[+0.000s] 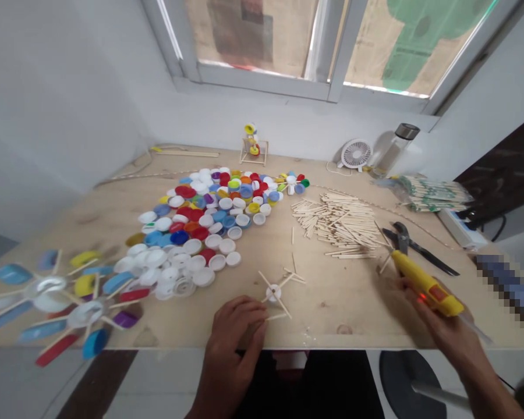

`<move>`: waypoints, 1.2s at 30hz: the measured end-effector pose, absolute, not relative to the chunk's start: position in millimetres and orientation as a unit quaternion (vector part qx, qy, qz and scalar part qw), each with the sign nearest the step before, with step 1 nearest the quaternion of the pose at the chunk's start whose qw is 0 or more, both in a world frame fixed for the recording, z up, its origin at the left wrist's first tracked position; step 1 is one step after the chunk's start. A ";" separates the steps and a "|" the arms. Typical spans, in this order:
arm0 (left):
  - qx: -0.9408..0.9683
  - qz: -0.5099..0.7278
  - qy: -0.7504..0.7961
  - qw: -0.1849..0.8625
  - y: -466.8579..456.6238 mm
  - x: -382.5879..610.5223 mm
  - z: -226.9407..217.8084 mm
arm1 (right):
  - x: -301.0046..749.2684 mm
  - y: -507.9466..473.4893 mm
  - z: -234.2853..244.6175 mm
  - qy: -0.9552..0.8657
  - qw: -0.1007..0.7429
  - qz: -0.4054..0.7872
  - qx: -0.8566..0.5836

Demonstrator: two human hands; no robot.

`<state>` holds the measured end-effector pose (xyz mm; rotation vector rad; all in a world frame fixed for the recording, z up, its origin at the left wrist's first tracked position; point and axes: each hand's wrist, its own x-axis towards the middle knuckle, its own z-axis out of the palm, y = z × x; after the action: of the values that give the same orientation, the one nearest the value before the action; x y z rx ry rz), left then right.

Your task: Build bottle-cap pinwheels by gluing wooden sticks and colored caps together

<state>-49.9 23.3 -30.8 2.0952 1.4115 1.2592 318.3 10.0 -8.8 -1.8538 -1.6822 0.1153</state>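
My left hand [236, 326] rests at the near edge of the wooden table [332, 302], its fingers pinched on a thin wooden stick [276, 317]. That stick lies beside a white bottle cap [273, 292] with several sticks radiating from it. My right hand [436, 326] grips a yellow glue gun [423, 283], nozzle pointing up-left toward the stick pile. The two hands are well apart.
A spread of coloured bottle caps [205, 227] covers the table's middle left. A pile of short sticks [340, 224] lies to the right, with pliers [408, 244] beside it. Finished cap-and-stick pinwheels [70, 302] sit at the left. A small fan [356, 154], a bottle [395, 148] and a power strip [460, 230] stand behind.
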 end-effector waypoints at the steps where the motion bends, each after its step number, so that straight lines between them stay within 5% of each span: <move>1: 0.731 0.444 0.492 0.163 23.4 -49.7 -30.8 | 303.4 7.9 -8.1 -0.649 0.314 0.087 -0.688; 4: 0.730 0.443 0.485 0.188 24.3 -50.6 -30.3 | 258.0 5.4 -2.8 -0.665 0.310 0.265 -0.625; 7: 0.729 0.432 0.483 0.220 26.9 -53.6 -28.5 | 219.1 10.0 4.5 -0.679 0.287 0.323 -0.593; 16: 0.763 0.384 0.472 0.219 33.5 -56.0 -26.6 | 180.3 26.5 10.2 -0.735 0.246 0.316 -0.547; 26: 0.654 0.463 0.521 0.294 32.6 -52.6 -26.6 | 176.5 22.6 17.0 -0.722 0.255 0.339 -0.547; 36: 0.667 0.473 0.549 0.170 26.1 -46.2 -22.8 | 167.4 5.4 22.6 -0.715 0.284 0.370 -0.522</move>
<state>-46.2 26.1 -22.8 1.8959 1.5604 1.3441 167.4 5.4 22.6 -1.3959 -1.9125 0.9906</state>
